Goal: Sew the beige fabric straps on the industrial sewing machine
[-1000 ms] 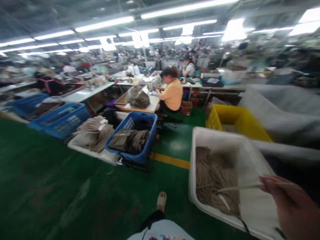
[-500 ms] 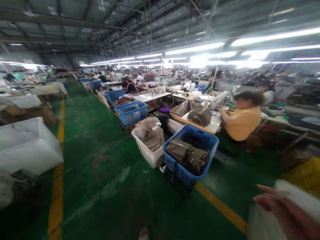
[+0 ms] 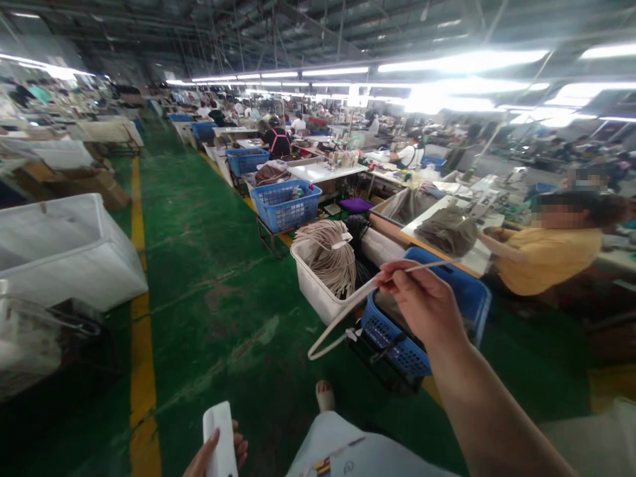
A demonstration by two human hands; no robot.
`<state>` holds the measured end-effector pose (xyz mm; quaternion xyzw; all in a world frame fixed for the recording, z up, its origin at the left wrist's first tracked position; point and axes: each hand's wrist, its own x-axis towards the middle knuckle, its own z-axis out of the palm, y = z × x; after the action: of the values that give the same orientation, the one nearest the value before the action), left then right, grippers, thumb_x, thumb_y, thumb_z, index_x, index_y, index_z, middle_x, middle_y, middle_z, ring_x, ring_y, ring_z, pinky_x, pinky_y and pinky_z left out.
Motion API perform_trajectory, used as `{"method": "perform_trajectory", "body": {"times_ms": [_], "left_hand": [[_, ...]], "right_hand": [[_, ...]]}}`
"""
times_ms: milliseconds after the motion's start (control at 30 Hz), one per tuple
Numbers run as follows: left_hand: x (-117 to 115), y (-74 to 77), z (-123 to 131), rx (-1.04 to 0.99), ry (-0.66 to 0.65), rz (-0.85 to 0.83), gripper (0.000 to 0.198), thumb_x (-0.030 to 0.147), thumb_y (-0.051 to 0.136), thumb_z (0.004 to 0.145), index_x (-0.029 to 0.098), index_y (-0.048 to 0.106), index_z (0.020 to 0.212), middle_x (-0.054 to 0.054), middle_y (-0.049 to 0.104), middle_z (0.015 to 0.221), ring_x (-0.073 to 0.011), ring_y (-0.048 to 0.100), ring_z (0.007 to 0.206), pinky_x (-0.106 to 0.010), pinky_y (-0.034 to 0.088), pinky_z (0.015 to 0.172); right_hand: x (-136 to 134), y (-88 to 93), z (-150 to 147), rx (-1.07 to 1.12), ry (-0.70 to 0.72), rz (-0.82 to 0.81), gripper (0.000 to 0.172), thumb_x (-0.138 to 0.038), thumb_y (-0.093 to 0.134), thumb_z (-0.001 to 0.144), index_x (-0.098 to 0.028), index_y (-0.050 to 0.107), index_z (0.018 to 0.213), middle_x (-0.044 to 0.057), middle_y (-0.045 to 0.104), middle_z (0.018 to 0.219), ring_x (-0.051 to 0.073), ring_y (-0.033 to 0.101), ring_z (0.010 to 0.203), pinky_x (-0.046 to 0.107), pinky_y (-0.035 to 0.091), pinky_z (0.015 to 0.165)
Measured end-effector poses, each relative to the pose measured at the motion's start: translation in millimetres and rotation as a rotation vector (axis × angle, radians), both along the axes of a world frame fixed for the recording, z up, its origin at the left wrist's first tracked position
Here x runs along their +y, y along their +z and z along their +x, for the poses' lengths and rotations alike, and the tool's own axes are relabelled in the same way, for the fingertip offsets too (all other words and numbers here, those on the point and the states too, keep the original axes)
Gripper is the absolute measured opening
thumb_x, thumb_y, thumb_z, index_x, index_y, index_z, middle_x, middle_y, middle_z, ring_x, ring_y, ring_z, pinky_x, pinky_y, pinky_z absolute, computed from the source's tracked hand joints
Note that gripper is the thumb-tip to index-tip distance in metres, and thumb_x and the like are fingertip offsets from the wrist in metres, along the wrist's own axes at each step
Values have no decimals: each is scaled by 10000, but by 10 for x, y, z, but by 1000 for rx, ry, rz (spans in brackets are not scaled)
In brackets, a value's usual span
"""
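Note:
My right hand point(image 3: 422, 298) is raised over the blue basket point(image 3: 474, 298), its fingers pinched on a pale beige cord point(image 3: 342, 318). One end of the cord sticks out to the right; the rest hangs left in a loop. Low in the view, my left hand point(image 3: 205, 458) is wrapped round a white, flat, oblong object point(image 3: 219, 430) whose kind I cannot make out. A white tub point(image 3: 318, 295) beyond my right hand holds a heap of similar beige cords point(image 3: 330, 255). My right hand and forearm partly hide the blue basket and the dark cloth in it.
A green aisle floor point(image 3: 209, 331) with a yellow line point(image 3: 142, 331) runs ahead. On the left stands a large white bin point(image 3: 74, 258). Another blue basket point(image 3: 288, 205) is farther along. A person in a yellow top point(image 3: 551, 258) sits at a sewing table on the right.
My right hand has moved from the lower right up and leftward, and the cord now shows in it. My left hand with the white object has come into view. The camera has turned slightly left.

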<state>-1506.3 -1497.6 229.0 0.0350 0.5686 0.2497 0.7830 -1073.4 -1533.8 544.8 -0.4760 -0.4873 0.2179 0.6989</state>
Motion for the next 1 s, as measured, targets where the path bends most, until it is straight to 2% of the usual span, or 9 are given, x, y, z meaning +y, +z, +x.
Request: {"method": "perform_trajectory", "body": {"times_ms": [133,233,333,500,567,667,800,900,1000], "left_hand": [[316,-201,155,-72,51,96,883,401,949,667,185,535,1416,-84,768,882,-325,791,834,-403,636,832],[711,-228,319,-120,47,116,882,454,989,574,218,596,1328,-63,739,832,-326,771,777,-424,633,796],[1325,-56,507,-147,7,185,803,476,989,575,210,650,1252,-85,748,908,-330,766,849,-437,628,859],[2486,465,888,-238,-118,199,607,424,940,720,160,703,1212,-124,763,1031,-321,754,989,-447,568,1036],[2859,597,1033,-265,-147,222,576,415,926,751,155,715,1220,-132,766,1052,-314,751,996,-449,553,1055],[3294,654,1223,-293,-164,284,595,459,918,760,159,724,1236,-136,763,1058,-308,742,993,-444,559,1026],[3838,615,1429,-285,-171,302,621,536,900,751,193,726,1239,-115,753,1064,-289,732,940,-420,573,952],[4386,594,1543,-300,-342,321,652,618,856,763,175,719,1222,-128,743,986,-305,720,896,-412,570,868],[5038,629,1643,-344,-552,368,738,685,826,766,153,693,1261,-146,736,954,-307,704,891,-389,552,824]], "right_hand": [[728,-171,35,44,91,20,150,-388,760,994,-259,801,1058,44,727,1074,180,735,925,304,630,803],[1273,-289,128,104,190,34,151,-378,751,1001,-255,807,1068,42,721,1043,174,728,930,292,612,811],[1863,-473,252,236,289,-15,246,-412,772,983,-248,799,1163,41,718,988,173,726,928,272,586,801],[2832,-883,394,572,472,-166,353,-421,837,924,-229,787,1217,44,739,978,164,735,914,238,541,777],[3166,-1012,399,641,543,-213,387,-416,852,911,-218,778,1235,45,741,985,176,742,921,241,527,770],[3604,-1148,349,706,649,-293,415,-404,840,926,-192,751,1272,56,743,982,194,752,932,228,491,725],[4135,-1274,244,768,713,-323,446,-390,827,941,-168,699,1306,80,753,984,191,747,921,221,461,691],[4520,-1350,205,809,691,-314,368,-385,835,936,-176,696,1205,92,769,1019,184,748,912,216,462,689],[4882,-1415,192,858,591,-309,354,-379,876,894,-166,693,1110,106,778,1040,177,749,883,202,458,653]]}}
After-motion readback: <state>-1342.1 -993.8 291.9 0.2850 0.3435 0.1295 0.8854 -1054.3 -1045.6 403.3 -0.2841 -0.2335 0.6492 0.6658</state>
